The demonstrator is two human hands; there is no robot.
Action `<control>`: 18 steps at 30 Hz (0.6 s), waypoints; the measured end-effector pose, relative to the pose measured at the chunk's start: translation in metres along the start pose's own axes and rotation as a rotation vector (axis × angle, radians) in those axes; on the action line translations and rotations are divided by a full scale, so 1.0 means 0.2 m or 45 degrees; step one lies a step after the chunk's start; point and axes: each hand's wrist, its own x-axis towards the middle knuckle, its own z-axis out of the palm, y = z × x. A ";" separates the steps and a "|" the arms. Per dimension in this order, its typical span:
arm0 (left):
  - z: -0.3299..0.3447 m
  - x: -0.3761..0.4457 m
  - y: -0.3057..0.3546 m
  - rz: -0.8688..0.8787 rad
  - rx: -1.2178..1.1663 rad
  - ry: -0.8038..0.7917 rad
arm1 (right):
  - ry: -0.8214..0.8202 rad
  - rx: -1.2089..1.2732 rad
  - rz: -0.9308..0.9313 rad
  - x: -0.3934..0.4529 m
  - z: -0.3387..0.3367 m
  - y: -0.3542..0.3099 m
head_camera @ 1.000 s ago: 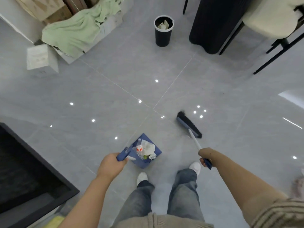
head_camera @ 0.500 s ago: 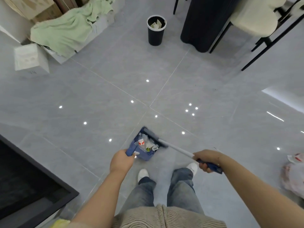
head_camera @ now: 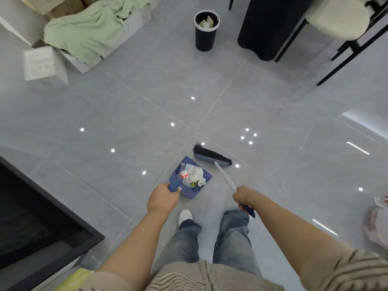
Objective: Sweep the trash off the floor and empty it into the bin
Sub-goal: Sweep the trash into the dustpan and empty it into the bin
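1. The left hand grips the handle of the blue dustpan, fingers curled round it. The pan sits low over the floor with its open edge away from the person, probably so nothing slides out; whether it touches the tiles I cannot tell.
2. The right hand has its fingers closed round the shaft of the broom. The brush head lies just beyond the far right edge of the pan, bristles toward the open floor, placed as if to guard or push in any last scraps.
3. The trash is in the dustpan: crumpled white paper, a small clear bottle with a red label and a few smaller bits too small to name.
4. The bin is a black cylinder with a pale rim, standing well apart from the person, far up the floor beside a dark rounded stand. It already holds some crumpled paper.
5. Judging by the loaded pan and the bare tiles round it, sweeping seems nearly done here; carrying the pan level to the bin and tipping it is the step left.
6. A pink-and-white bag lies on the floor at the right edge, away from the broom.
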 end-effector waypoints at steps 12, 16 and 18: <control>-0.11 -0.07 -0.18 0.008 -0.060 0.025 | 0.045 0.502 0.006 -0.39 -0.07 0.23; -0.11 -0.06 -0.24 -0.005 -0.037 0.036 | 0.143 0.358 -0.008 -0.22 -0.09 0.19; -0.10 -0.05 -0.25 -0.009 -0.027 0.037 | 0.136 0.190 -0.004 -0.14 -0.03 0.16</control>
